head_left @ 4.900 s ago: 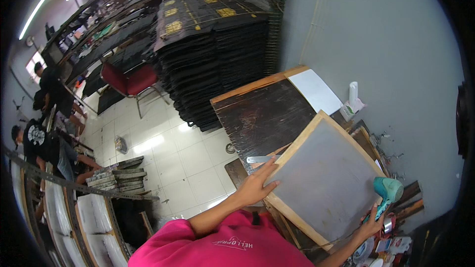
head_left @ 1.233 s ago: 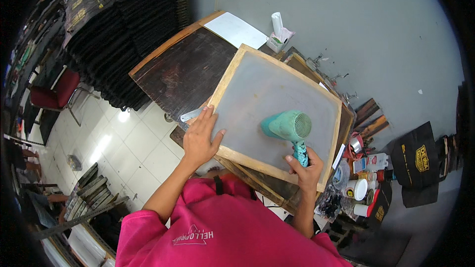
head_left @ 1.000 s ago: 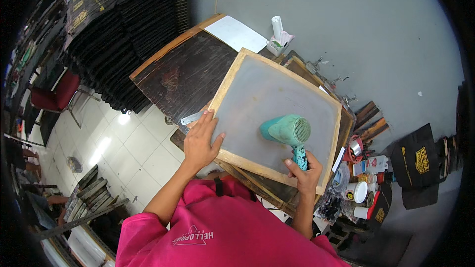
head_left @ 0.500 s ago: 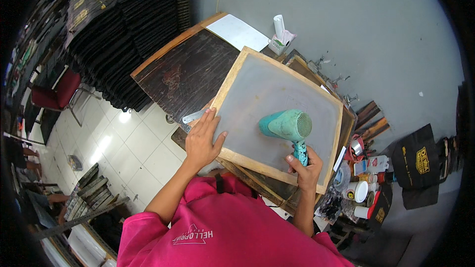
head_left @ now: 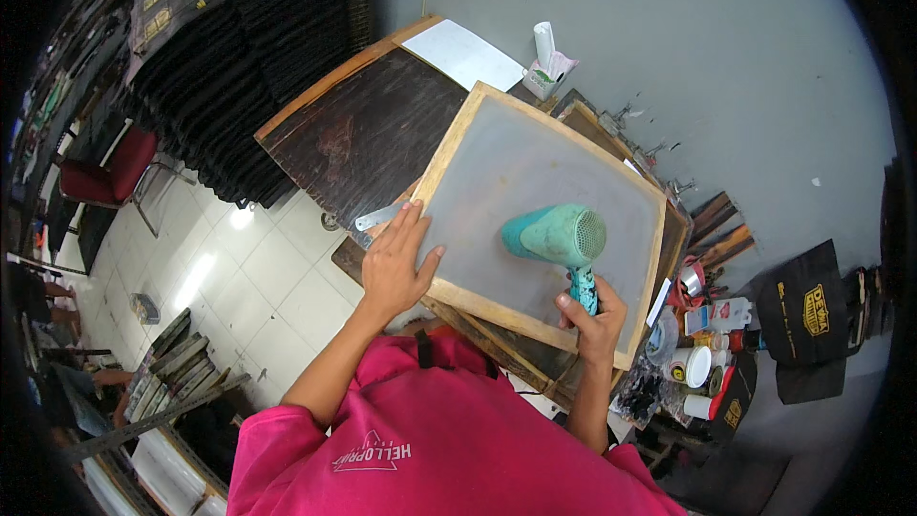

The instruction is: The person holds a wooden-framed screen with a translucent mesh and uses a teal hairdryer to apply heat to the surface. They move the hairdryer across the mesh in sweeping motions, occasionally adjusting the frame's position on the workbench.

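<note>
Two bare hands at wood-framed mesh screen [head_left: 497, 167], which lay askew over near part of dark table [head_left: 344, 134]. We saw right hand [head_left: 594, 323] clamped on teal hair dryer [head_left: 554, 235] by its handle, dryer above screen's lower right portion, nozzle toward left. Left hand [head_left: 394, 268] rested on screen's left edge, fingers extended, thumb spread apart; metal strip [head_left: 378, 218] just beside fingertips. We logged white sheet [head_left: 465, 54] at table's far end, tissue box [head_left: 542, 82] near it, red chair [head_left: 122, 170] well apart at left.
</note>
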Demonstrator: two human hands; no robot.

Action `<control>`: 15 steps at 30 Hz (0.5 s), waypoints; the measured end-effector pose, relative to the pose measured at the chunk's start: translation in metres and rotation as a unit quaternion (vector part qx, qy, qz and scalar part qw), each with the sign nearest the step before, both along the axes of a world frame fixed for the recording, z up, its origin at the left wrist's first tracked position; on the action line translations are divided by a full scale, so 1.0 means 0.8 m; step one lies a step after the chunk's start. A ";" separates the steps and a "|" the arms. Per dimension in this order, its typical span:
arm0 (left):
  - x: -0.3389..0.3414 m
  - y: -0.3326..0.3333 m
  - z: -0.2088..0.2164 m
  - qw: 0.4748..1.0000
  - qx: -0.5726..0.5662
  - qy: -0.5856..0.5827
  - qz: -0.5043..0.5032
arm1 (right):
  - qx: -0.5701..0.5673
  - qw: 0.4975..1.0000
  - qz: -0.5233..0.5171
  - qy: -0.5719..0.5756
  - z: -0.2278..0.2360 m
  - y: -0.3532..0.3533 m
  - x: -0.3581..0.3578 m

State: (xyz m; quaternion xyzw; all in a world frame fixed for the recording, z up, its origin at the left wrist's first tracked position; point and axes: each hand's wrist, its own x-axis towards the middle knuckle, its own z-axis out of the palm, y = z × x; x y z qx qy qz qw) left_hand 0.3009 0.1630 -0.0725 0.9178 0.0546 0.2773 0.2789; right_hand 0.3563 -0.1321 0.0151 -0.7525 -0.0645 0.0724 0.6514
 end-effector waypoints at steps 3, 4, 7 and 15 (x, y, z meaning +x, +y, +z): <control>0.000 0.001 -0.002 1.000 0.000 -0.002 0.001 | 0.008 1.000 0.007 0.009 0.007 0.003 -0.002; 0.000 0.001 -0.004 1.000 -0.003 -0.004 -0.002 | 0.010 1.000 0.007 0.012 0.008 0.004 -0.003; 0.000 0.002 -0.004 1.000 -0.001 -0.009 -0.003 | 0.014 1.000 0.007 0.020 0.008 0.005 -0.006; -0.003 -0.001 -0.002 1.000 -0.004 0.001 -0.005 | 0.009 1.000 -0.009 0.002 0.004 0.012 -0.010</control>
